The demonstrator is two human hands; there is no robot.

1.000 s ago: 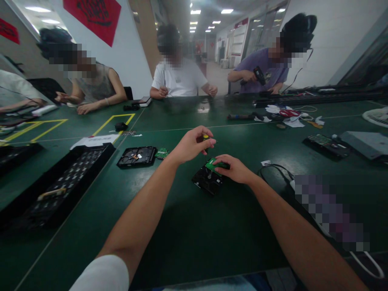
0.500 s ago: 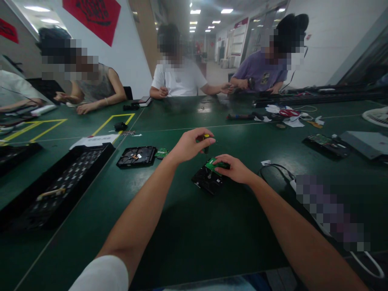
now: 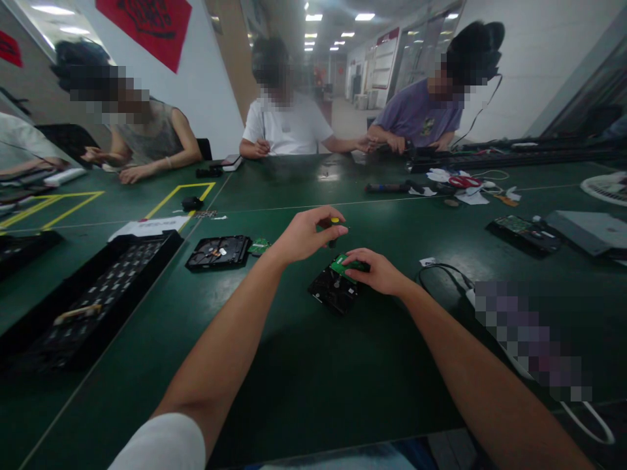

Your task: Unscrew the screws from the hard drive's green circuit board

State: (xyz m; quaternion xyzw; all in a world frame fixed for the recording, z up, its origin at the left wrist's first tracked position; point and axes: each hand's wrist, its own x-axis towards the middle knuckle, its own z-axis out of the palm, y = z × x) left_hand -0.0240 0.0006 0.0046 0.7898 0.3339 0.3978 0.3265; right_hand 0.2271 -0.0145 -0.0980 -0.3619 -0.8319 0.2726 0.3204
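Note:
A black hard drive (image 3: 333, 290) with a green circuit board (image 3: 340, 266) on top lies on the green table. My right hand (image 3: 375, 273) rests on the drive's far edge, fingers curled over the board. Just above the drive, my left hand (image 3: 306, 235) pinches a small screwdriver with a yellow cap (image 3: 334, 222), held upright with its tip pointing down at the board.
A second opened drive (image 3: 218, 252) lies to the left beside a long black tray (image 3: 83, 300). A cable (image 3: 448, 277) runs at the right, with more drive parts (image 3: 522, 232) beyond. Several people sit along the far side of the table (image 3: 313, 365).
My hands have barely moved; the left hand's fingers shifted slightly on the screwdriver. The person at the far right lowered a power tool and leaned toward the neighbour's hand.

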